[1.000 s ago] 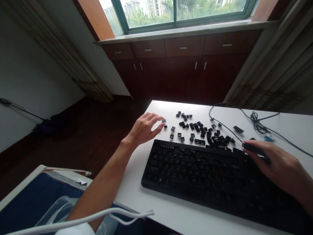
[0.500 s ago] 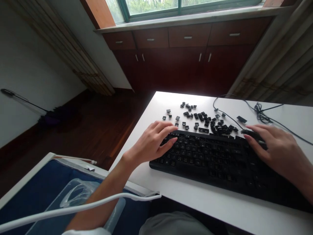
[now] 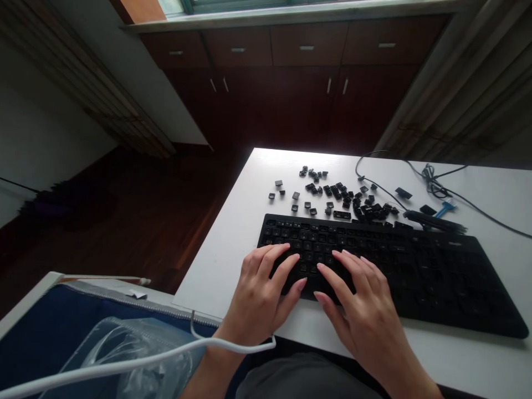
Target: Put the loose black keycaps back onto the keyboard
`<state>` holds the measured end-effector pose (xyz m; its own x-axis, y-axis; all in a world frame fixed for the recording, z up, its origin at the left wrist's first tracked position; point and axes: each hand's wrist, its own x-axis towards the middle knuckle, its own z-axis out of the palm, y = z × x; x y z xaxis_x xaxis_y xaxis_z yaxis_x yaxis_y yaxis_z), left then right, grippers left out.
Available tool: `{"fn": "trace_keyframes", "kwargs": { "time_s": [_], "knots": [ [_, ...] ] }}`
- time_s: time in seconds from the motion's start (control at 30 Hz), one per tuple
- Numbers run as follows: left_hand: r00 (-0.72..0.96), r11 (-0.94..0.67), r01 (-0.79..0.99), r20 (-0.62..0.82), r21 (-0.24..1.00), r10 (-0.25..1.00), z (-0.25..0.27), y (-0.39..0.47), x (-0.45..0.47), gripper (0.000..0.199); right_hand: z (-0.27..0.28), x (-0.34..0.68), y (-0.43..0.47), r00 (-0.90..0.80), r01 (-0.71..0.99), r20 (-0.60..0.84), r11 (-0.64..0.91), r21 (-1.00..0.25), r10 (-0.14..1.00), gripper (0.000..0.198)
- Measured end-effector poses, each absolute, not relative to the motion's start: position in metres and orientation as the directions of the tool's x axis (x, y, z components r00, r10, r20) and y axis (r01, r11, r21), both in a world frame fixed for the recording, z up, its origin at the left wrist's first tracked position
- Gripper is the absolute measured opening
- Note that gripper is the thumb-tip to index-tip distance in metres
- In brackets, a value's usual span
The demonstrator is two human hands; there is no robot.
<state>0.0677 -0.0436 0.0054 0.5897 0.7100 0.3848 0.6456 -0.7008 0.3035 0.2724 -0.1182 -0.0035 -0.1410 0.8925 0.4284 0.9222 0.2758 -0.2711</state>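
Note:
A black keyboard [image 3: 419, 277], its keycaps off in many places, lies slightly askew along the front of the white table. Over its left end, my left hand [image 3: 266, 288] has its fingers spread, the tips on or just above the keys. My right hand [image 3: 361, 299] is beside it over the middle-left keys, fingers apart and thumb near the front edge. Neither hand holds anything. Behind the keyboard, loose black keycaps [image 3: 374, 212] lie in a pile and scattered to the left. A dark brush [image 3: 436, 221] rests across the keyboard's back edge.
A light-blue tool [image 3: 446, 208] lies behind the brush. The black cable [image 3: 432, 180] is bundled at the back right. At the lower left, a white cord [image 3: 137, 363] crosses above a clear plastic bag [image 3: 108, 343] on dark-blue fabric. The white table [image 3: 216, 260] has a free left edge.
My right hand has let go of the dark brush and moved left over the keys. My left hand has shifted down toward the keyboard's front. The camera view has tilted downward.

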Motion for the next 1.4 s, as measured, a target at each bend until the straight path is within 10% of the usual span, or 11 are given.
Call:
{"fn": "trace_keyframes", "kwargs": {
  "time_s": [1.4],
  "knots": [
    [0.597,-0.721,0.618,0.409,0.313,0.69,0.005,-0.043,0.065,0.043,-0.004,0.272,-0.13,-0.042,0.893,0.444,0.233,-0.384,0.895,0.032]
  ]
}}
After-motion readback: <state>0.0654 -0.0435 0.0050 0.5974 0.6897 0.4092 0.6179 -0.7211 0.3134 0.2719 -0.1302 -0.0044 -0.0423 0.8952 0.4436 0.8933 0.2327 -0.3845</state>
